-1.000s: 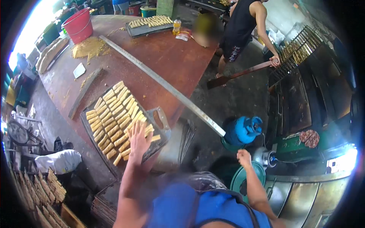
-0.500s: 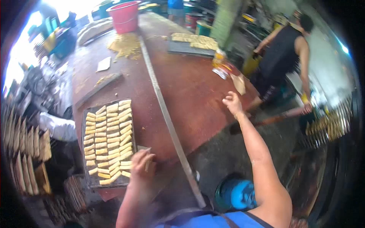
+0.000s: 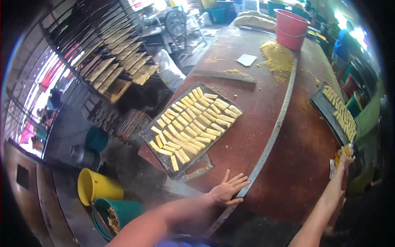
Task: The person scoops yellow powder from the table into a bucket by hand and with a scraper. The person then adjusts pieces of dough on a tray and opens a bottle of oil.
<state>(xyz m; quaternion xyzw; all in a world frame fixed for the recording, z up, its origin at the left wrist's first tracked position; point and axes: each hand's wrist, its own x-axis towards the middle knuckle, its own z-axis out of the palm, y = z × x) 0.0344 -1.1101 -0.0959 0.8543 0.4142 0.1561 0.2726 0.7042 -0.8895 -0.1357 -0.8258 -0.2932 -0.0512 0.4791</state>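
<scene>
My left hand (image 3: 227, 190) lies open, fingers spread, at the long metal strip (image 3: 269, 146) that runs along the red-brown table (image 3: 230, 158). Beside it, a dark tray (image 3: 177, 174) carries rows of pale yellow dough sticks (image 3: 191, 125). A flat tool with a rounded handle (image 3: 198, 168) rests by the tray's near corner. Out at the table's right edge, my right hand (image 3: 347, 160) has its fingers closed around a small yellow container (image 3: 349, 149), partly hidden by the hand. A white and red packet (image 3: 332, 168) sits just left of that hand.
Another tray (image 3: 327, 111) of dough pieces stands at the right edge. A red bucket (image 3: 291, 31) is behind yellow crumbs (image 3: 277, 55). A rack of trays (image 3: 119, 61) rises left. Yellow (image 3: 101, 187) and green (image 3: 123, 212) buckets stand on the floor. A person in blue (image 3: 341, 45) is far right.
The view has swung right. My right hand has reached the yellow container at the table edge. My left hand has moved from the tray's corner to the metal strip and opened.
</scene>
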